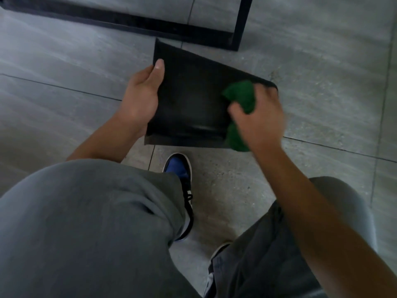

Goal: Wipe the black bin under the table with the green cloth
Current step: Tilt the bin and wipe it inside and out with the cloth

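Observation:
The black bin [189,97] is tipped on its side above the floor, one flat wall facing up at me. My left hand [140,95] grips its left edge, thumb lying on the upper face. My right hand [257,117] holds the bunched green cloth [240,97] against the bin's right side near the rounded rim. Part of the cloth hangs below the hand at the bin's lower right corner. The hand is blurred.
A black metal table frame [241,22] stands on the grey tiled floor [322,82] just beyond the bin. My knees in grey trousers [96,211] and a blue and black shoe [180,168] fill the lower part of the view.

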